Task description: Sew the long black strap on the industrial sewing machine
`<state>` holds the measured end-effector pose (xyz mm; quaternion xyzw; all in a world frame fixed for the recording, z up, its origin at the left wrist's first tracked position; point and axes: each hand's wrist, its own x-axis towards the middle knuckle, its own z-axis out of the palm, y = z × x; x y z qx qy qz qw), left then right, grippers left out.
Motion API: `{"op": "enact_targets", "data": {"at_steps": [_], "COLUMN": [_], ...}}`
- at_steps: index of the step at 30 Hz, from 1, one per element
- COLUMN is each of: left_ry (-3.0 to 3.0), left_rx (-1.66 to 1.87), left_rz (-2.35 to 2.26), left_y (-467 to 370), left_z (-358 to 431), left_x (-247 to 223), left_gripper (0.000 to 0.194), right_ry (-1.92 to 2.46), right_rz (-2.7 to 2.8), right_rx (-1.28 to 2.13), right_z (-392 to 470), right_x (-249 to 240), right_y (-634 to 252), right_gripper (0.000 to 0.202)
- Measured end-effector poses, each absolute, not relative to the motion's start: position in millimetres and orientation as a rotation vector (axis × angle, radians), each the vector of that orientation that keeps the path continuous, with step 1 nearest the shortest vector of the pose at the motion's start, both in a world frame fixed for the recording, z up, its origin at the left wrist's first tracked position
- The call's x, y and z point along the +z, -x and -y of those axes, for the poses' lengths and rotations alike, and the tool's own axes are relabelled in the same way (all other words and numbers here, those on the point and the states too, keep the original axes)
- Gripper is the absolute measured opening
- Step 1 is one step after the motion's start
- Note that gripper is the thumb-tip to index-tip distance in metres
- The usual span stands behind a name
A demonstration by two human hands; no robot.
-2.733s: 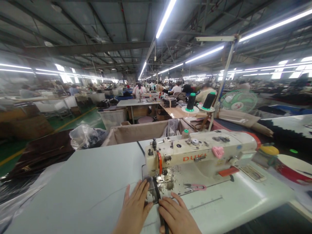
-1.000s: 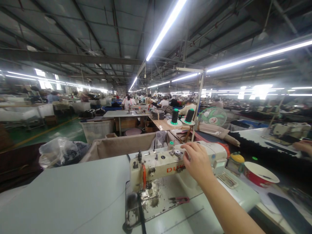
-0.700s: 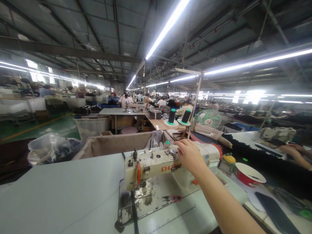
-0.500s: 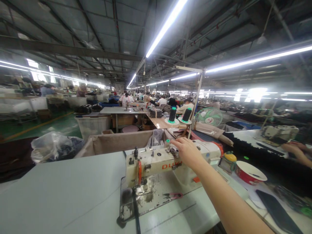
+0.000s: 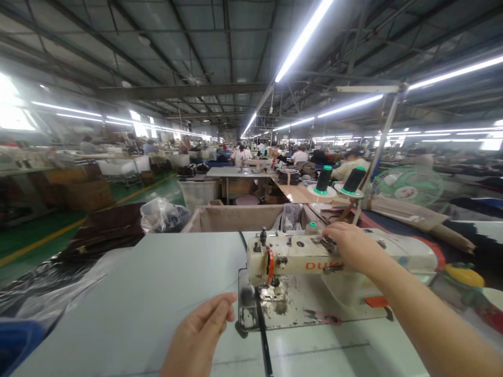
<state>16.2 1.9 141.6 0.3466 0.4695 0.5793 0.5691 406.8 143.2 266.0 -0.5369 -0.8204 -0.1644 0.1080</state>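
- Resting on top of the sewing machine, right hand, fingers curled over a small fitting there; whether pinching it, unclear.
- Hovering nearer the black strap, left hand, just left of it, fingertips lightly together.
- Running lengthwise from needle toward the body, strap untouched.

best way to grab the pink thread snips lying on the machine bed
Take the thread snips by the pink looped handle end on the right, coming from above with the right hand. They lie flat on the sewing machine bed with the dark blade tips pointing left, so the handle is probably the safer, wider part to pinch.
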Motion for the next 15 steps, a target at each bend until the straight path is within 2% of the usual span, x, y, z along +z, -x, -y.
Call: {"op": "enact_targets", "data": {"at_steps": [5,9,11,12,13,15], "left_ry": [-0.952,-1.373,-1.650,-1.735,-1.785,-1.842], "left_rx": [1.316,1.215,1.156,1.160,1.172,1.150], "left_rz": [-1.169,-1.290,-1.403,-1.453,-1.488,-1.519], "left_y": [-16.3,-7.2,-3.5,-2.7,-2.7,-5.4], "left_z": [-7.0,-12.7,-18.6,-21.9,-25.3,-31.4], "left_x": [132.8,127.7,118.4,111.7,103.8,86.5], "left_gripper": [0.070,0.041,0.038,0.029,0.020,0.017], "right_ry": [1.472,1.291,1.321,1.344,1.380,1.333], "right_rz": [2.333,2.070,1.959,1.985,2.026,2.201], "right_rx": [-0.763,-0.969,-0.776,-0.508,-0.207,0.318], "right_z": [-136.7,-99.6,-68.2,-50.4,-32.0,4.4], "right_x": [252.3,240.7,224.6,211.9,196.1,158.6], "right_y": [-418.1,-400.5,-383.3,-374.1,-365.0,-347.7], "right_gripper": [0.055,0.038,0.027,0.026,0.033,0.044]}}
